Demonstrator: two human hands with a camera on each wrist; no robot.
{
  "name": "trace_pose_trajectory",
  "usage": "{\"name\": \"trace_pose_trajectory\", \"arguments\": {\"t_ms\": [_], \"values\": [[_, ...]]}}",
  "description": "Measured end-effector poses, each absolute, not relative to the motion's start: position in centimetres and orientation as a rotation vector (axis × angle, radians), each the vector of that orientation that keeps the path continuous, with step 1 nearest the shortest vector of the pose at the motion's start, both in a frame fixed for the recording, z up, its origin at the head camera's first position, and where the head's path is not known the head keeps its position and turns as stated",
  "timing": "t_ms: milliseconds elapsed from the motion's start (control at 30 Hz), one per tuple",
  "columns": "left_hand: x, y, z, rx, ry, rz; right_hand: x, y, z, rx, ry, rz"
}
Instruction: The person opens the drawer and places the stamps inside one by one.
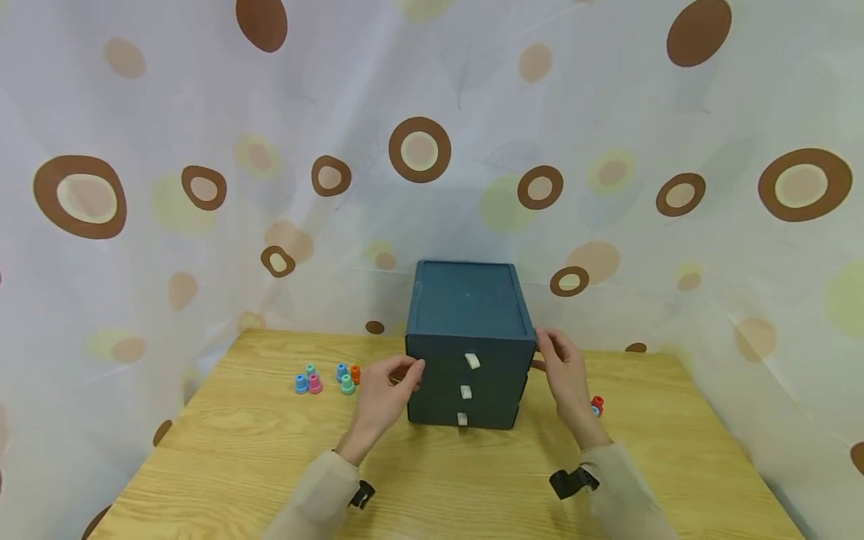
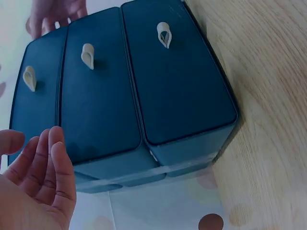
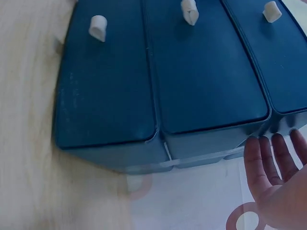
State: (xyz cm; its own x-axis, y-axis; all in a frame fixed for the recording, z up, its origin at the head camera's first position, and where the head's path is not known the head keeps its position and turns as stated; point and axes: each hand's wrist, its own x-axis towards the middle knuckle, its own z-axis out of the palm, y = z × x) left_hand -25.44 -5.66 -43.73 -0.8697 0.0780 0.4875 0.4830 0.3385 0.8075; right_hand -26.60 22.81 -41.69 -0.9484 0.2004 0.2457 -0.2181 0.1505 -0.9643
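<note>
A dark blue cabinet (image 1: 469,300) with three stacked drawers stands on the table, its front facing me. Each drawer carries a small whitish pull loop, such as the top loop (image 1: 472,361). My left hand (image 1: 383,397) is beside the cabinet's left front edge, at upper-drawer height, with its fingers loosely bent and nothing in them. On the opposite side, my right hand (image 1: 565,375) has its fingertips right at the upper right edge. In the right wrist view the fingers (image 3: 256,163) are extended along the cabinet's side. All three drawers look pushed in.
Several small coloured peg-like pieces stand left of the cabinet, among them a pink piece (image 1: 314,384) and an orange piece (image 1: 355,373). A red piece (image 1: 598,402) and a blue one are partly behind my right wrist. A patterned curtain (image 1: 418,217) hangs behind the wooden table (image 1: 270,450).
</note>
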Motion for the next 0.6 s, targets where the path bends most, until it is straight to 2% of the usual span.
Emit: {"name": "trace_pose_trajectory", "arguments": {"t_ms": [400, 600], "values": [[-26.2, -3.2, -43.7, -0.783, -2.069, -1.58, -27.6, 23.5, -40.3, 0.34, -2.217, 1.885], [-26.3, -1.5, -43.6, -0.927, -2.036, -1.519, -27.9, 23.8, -40.4, 0.396, -2.225, 1.945]]}}
